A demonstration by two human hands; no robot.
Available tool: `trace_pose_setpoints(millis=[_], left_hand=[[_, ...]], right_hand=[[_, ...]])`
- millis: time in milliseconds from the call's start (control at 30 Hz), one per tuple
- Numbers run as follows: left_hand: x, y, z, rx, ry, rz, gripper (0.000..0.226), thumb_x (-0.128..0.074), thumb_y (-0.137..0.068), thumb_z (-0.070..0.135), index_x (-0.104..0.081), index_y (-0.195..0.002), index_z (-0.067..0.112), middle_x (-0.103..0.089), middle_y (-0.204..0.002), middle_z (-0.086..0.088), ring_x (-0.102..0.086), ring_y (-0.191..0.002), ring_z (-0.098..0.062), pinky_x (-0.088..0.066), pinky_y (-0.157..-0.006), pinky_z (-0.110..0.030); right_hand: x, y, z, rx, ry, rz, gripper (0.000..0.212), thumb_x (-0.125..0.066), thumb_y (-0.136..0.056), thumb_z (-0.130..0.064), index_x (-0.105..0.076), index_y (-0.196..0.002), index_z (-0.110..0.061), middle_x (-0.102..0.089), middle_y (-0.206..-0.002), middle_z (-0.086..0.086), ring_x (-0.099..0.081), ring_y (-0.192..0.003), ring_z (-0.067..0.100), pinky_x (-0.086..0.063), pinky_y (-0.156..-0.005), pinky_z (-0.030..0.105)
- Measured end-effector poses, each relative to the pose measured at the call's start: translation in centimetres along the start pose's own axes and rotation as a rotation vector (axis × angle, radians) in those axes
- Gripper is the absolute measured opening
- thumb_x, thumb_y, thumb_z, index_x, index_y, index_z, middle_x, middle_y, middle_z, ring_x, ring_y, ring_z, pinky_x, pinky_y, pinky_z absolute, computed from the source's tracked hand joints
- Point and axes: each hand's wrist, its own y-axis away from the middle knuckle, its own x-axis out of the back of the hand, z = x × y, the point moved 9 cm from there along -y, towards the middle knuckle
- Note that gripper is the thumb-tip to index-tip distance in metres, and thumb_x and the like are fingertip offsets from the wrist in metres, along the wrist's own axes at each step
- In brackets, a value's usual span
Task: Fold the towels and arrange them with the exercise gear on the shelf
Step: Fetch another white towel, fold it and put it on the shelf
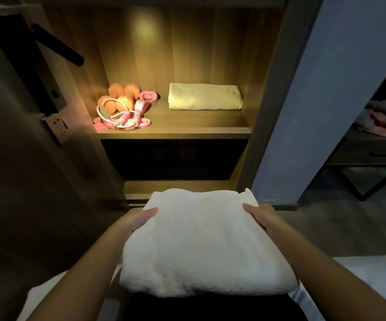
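left hand point(138, 220) and right hand point(260, 217) grip white towel point(206, 246) sides, fingers probably curled underneath (hidden); keep it level, set squarely on shelf point(175, 129) atop yellow towel point(204, 96).

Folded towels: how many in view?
2. The yellowish towel lies on the lit shelf, right of the exercise gear. The white towel is held between left hand and right hand. Crumpled cloth on the far-right table may be more; unclear.

Dim room; warm overhead glow lights the shelf point(173, 129).
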Motion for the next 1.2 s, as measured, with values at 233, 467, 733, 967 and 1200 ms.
trace_pose_setpoints(millis=[233, 467, 733, 967, 1200], left_hand=[[-0.5, -1.9, -1.8, 0.169, 0.015, -0.093, 0.048, -0.060, -0.090, 0.054, -0.060, -0.116, 0.013, -0.063, -0.117, -0.014, -0.059, -0.108, -0.033, -0.042, -0.104, -0.049], [-0.1, -1.5, -4.1, 0.148, -0.123, -0.150, 0.057, -0.073, -0.072, 0.061, -0.069, -0.107, 0.017, -0.071, -0.103, -0.008, -0.065, -0.096, -0.029, -0.049, -0.069, -0.039], [0.4, 1.0, -3.8, -0.041, -0.252, -0.144, 0.048, -0.067, -0.077, 0.063, -0.066, -0.108, 0.026, -0.066, -0.109, 0.000, -0.062, -0.101, -0.021, -0.049, -0.076, -0.035], [0.4, 3.9, 1.2, -0.421, 0.117, 0.027, 0.019, -0.059, -0.095, 0.034, -0.058, -0.113, 0.030, -0.069, -0.104, 0.006, -0.070, -0.092, -0.018, -0.056, -0.066, -0.032], [4.2, 1.4, 6.4, -0.537, 0.289, 0.159, 0.006, -0.057, -0.097, 0.032, -0.061, -0.102, 0.031, -0.073, -0.097, 0.007, -0.072, -0.084, -0.013, -0.052, -0.062, -0.028]], right_hand=[[-1.4, -0.7, 1.4, -0.112, -0.100, -0.099, 0.046, -0.058, -0.096, -0.039, -0.055, -0.130, -0.008, -0.062, -0.125, 0.016, -0.060, -0.110, 0.036, -0.046, -0.101, 0.051], [-0.3, 1.0, 2.6, -0.234, -0.012, -0.252, 0.031, -0.064, -0.092, -0.037, -0.062, -0.105, -0.009, -0.069, -0.096, 0.011, -0.065, -0.086, 0.030, -0.051, -0.070, 0.041], [1.1, 2.9, 2.7, -0.030, 0.152, -0.269, 0.033, -0.065, -0.089, -0.042, -0.062, -0.110, -0.016, -0.069, -0.107, 0.009, -0.067, -0.096, 0.027, -0.057, -0.078, 0.039], [1.3, 6.0, -2.6, 0.371, 0.060, -0.188, 0.041, -0.057, -0.090, -0.048, -0.054, -0.126, -0.028, -0.067, -0.116, -0.004, -0.068, -0.101, 0.019, -0.057, -0.088, 0.046], [2.3, 2.5, -7.6, 0.377, -0.210, -0.136, 0.026, -0.054, -0.096, -0.044, -0.058, -0.119, -0.030, -0.069, -0.117, -0.001, -0.069, -0.100, 0.021, -0.056, -0.082, 0.041]])
